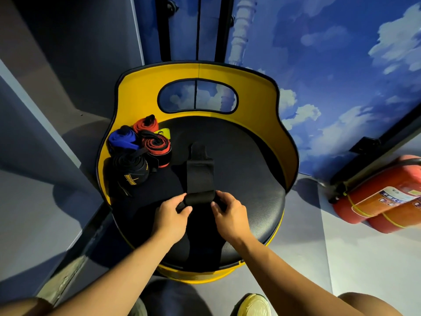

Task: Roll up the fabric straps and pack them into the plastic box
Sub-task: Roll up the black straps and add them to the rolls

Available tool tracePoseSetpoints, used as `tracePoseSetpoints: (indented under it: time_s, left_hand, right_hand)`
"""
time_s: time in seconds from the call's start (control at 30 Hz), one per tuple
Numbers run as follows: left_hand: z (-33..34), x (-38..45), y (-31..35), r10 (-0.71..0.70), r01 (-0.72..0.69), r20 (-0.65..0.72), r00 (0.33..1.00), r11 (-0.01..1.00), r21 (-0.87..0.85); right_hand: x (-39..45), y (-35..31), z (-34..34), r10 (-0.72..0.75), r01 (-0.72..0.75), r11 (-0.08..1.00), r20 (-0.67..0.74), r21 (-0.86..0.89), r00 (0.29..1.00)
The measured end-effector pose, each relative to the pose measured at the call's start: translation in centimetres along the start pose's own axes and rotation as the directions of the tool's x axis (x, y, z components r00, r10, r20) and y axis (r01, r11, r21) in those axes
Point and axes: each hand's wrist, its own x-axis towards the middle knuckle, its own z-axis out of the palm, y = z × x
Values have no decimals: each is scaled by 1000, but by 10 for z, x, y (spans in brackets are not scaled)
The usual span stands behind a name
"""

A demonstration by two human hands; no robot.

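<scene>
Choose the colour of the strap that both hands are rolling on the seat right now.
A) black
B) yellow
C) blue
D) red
A: the left hand and right hand pinch the rolled end of a black strap; the blue roll lies aside.

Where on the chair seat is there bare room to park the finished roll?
Free: the seat right of the black strap, up to the yellow backrest. Crowded: the left rear, where the rolled straps cluster. Both the left hand and right hand occupy the front middle.
</scene>
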Motion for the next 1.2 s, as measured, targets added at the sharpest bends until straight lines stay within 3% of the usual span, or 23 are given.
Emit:
tracePoseSetpoints:
  time_s: [0.1,0.3,0.6,0.77,0.87,1.0,1.2]
  left_hand:
    - [5,-9,0,-30,29,-14,999,999,-26]
    - [2,-19,3,24,-26,24,999,996,81]
    - [-17,-21,4,14,-38,145,989,986,164]
    - [-16,-14,11,-34,28,48,998,992,120]
    - [-12,-7,14,-12,13,-72,997,1000,24]
    - [-10,0,15,19,-23,-87,996,999,-43]
    - [-11,0,10,26,-21,64,998,997,-70]
  right_hand:
    - [-10,-3,1,-15,15,1000,-14,17,1000]
    - [-24,4,-2,1,0,1000,41,-30,999]
    - [-19,3,-17,-81,117,965,160,-233,984]
    - [-4,-1,-15,-103,155,946,190,-284,976]
    - [5,-5,-14,-82,123,962,171,-244,982]
    - [8,-6,-9,-42,50,991,70,-125,997]
    - [-2,-5,3,-16,12,997,-58,-70,998]
